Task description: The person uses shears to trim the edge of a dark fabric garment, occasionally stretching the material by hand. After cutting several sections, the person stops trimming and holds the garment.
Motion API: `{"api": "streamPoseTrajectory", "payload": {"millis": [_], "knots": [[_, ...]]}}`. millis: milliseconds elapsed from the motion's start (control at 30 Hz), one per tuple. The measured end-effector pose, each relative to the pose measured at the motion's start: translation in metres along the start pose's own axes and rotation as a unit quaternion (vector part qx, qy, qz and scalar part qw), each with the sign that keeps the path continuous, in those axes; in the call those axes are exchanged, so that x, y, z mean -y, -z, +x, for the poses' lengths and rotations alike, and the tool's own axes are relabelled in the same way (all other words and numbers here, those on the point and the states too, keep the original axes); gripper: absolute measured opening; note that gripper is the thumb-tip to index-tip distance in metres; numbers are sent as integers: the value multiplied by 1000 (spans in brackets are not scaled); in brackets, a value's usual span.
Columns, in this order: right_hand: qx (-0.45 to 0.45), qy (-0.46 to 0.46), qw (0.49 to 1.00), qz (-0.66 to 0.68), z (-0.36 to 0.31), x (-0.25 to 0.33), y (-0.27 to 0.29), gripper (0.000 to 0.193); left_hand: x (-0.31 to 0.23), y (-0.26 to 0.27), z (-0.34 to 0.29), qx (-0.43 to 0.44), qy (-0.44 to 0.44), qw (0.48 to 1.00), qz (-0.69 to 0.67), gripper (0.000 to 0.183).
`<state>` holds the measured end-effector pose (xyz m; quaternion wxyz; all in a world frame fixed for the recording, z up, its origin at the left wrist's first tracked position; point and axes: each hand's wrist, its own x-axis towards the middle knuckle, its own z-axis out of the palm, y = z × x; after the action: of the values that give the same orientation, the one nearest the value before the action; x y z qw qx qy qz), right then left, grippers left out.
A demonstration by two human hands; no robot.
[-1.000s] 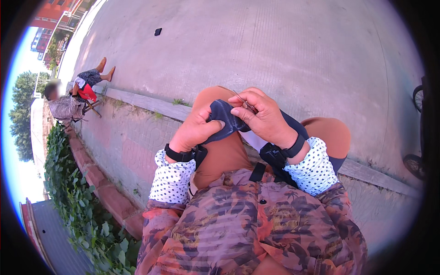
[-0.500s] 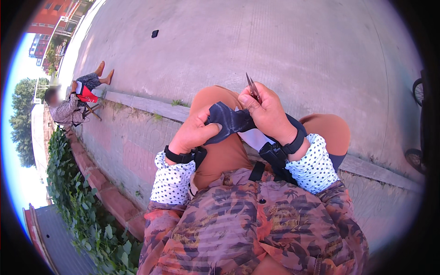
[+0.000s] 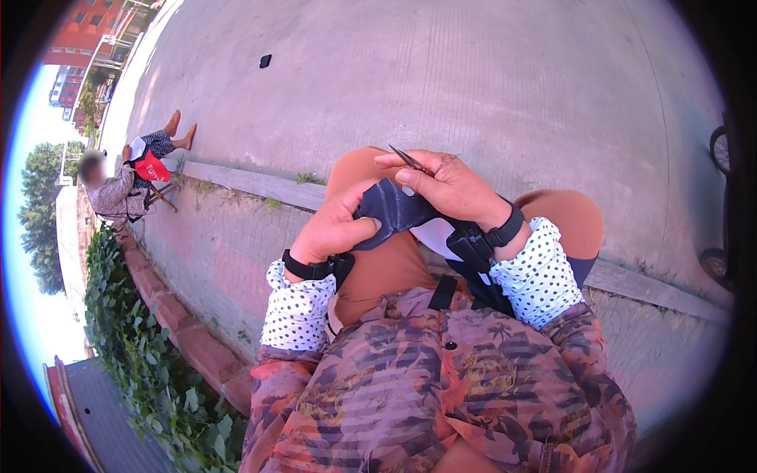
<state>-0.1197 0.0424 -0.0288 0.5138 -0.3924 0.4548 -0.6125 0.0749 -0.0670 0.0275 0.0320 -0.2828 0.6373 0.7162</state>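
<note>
We see the left hand pinching a dark navy cloth between thumb and fingers, while the right hand holds small pointed snips by its thumb, their tip pointing far and left. The cloth stretches between the two hands, in front of the brown trouser leg; we cannot tell whether the right fingers also pinch its right end. Each wrist wears a black strap, just beside a polka-dot cuff. Far left, a seated person has a red bag or cloth (pale printed lettering shows on it). Farther off, a small black object lies on the concrete pavement.
</note>
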Motion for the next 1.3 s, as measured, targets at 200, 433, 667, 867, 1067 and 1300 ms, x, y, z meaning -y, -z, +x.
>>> {"api": "streamPoseTrajectory", "payload": {"millis": [200, 433, 667, 867, 1067, 1300], "knots": [[66, -53, 996, 13, -2, 1, 5, 22, 8, 2, -2, -43, -1, 997, -56, 48], [19, -40, 999, -11, -7, 8, 3, 11, 6, -4, -2, -82, -31, 993, -76, 34], [-37, 336, 882, -327, -28, 11, -9, 30, 34, -17, 12, -232, -166, 957, 49, 20], [30, 402, 795, -453, -36, 11, -19, 30, 44, -11, 7, -256, -243, 935, 25, 21], [30, 409, 795, -446, -37, 9, -21, 28, 45, -10, 7, -239, -230, 943, -15, 22], [46, 396, 797, -453, -37, 7, -22, 28, 48, -9, 7, -237, -232, 943, -6, 23]]}}
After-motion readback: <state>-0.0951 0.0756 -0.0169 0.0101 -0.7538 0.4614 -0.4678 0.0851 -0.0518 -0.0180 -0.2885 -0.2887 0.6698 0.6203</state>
